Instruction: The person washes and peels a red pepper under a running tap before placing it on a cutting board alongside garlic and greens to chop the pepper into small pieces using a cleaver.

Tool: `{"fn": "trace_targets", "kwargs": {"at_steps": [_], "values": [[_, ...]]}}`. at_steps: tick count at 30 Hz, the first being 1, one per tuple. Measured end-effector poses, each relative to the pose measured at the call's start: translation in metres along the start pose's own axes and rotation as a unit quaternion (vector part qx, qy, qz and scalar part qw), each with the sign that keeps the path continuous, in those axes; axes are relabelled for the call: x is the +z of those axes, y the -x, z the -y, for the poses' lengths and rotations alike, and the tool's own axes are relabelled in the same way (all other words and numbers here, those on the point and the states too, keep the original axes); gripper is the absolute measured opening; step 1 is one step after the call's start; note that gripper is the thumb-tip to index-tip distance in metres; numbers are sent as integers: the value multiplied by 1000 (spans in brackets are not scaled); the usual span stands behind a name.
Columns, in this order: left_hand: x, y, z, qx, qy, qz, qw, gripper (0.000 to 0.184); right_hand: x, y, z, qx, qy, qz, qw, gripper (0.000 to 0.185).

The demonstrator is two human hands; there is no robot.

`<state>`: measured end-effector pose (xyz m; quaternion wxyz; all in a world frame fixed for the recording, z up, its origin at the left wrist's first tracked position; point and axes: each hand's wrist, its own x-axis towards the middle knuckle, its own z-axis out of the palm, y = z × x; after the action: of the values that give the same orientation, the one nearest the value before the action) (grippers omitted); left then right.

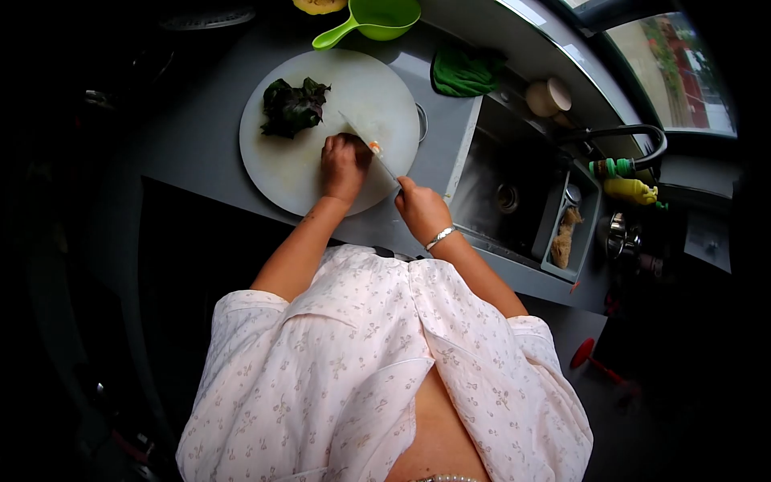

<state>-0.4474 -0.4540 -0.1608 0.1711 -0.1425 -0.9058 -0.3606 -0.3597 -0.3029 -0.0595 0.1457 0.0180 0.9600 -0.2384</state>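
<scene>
A round white cutting board (277, 181) lies on the counter. My right hand (424, 210) is wrapped around the handle of a kitchen knife (389, 168), whose blade slants up and left over the board. My left hand (345, 169) presses down close to the blade's left side, fingers curled under. Whatever it pins is mostly hidden; only something dark shows at the fingertips. A small orange-and-white piece (375, 148) is at the blade; I cannot tell whether it sticks to it. A bunch of dark purple-green leaves (294, 108) rests on the board's upper left.
A green scoop (384, 18) stands beyond the board, beside something yellow (320, 5) cut off by the frame. To the right are a green cloth (467, 71), a sink (499, 161) with a black faucet (642, 132), a grey caddy (593, 210) and a yellow bottle (630, 190).
</scene>
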Motion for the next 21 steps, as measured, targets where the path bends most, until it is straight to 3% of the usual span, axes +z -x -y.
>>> {"fn": "trace_targets", "kwargs": {"at_steps": [7, 12, 21], "values": [[-9, -1, -8, -4, 8, 7, 1000, 20, 10, -15, -4, 12, -21, -29, 999, 25], [-21, -1, -12, -35, 22, 52, 998, 29, -3, -7, -12, -21, -123, -71, 990, 25], [-26, 4, -12, -10, 39, 23, 999, 29, -8, -15, -4, 15, -87, -33, 996, 21]]}}
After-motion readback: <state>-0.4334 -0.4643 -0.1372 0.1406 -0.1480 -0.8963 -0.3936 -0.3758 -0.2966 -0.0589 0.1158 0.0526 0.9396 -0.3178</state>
